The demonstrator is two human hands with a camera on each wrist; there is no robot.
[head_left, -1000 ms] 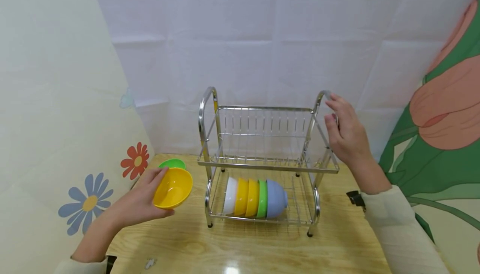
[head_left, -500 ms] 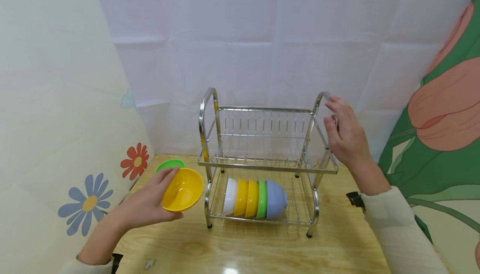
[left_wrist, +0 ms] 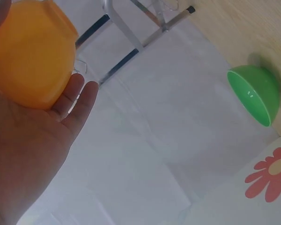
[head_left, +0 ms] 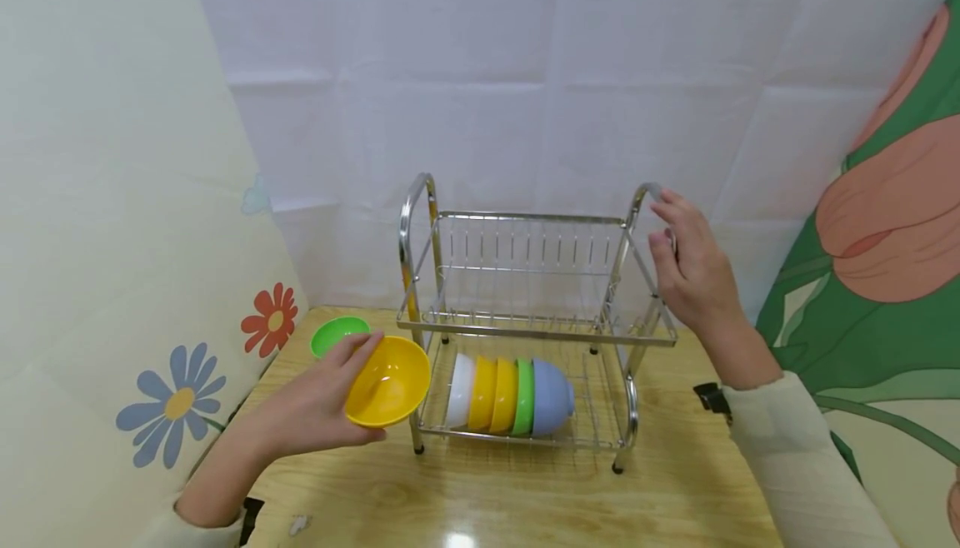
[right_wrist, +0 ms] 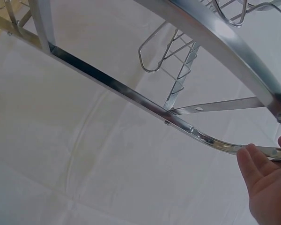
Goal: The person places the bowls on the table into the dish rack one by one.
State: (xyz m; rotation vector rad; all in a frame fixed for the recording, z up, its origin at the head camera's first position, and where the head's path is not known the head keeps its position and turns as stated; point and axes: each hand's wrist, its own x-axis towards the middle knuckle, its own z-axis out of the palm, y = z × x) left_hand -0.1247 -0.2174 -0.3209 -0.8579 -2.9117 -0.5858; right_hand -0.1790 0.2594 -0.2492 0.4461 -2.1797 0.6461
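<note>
My left hand (head_left: 318, 402) pinches a yellow bowl (head_left: 393, 377) by its rim, thumb below and fingers above. The bowl is tilted, its inside facing up, just left of a two-tier metal dish rack (head_left: 525, 336). In the left wrist view the orange-looking outside of the yellow bowl (left_wrist: 33, 56) lies against the fingers. My right hand (head_left: 697, 269) holds the top of the rack's right side frame; the right wrist view shows fingertips (right_wrist: 253, 157) on the rail. On the lower tier, a white bowl (head_left: 461, 391), yellow bowls (head_left: 504, 396), a green bowl (head_left: 524, 398) and a blue bowl (head_left: 551, 398) stand on edge, nested in a row.
Another green bowl (head_left: 337, 333) sits on the wooden table (head_left: 390, 506) behind my left hand. The upper tier has wire slots (head_left: 528, 248). A white cloth (head_left: 487, 73) hangs behind the rack, with flower-printed sheets at both sides.
My left hand has moved right with the yellow bowl, closer to the rack's left front leg. More of the green bowl behind it now shows. My right hand has stayed on the frame.
</note>
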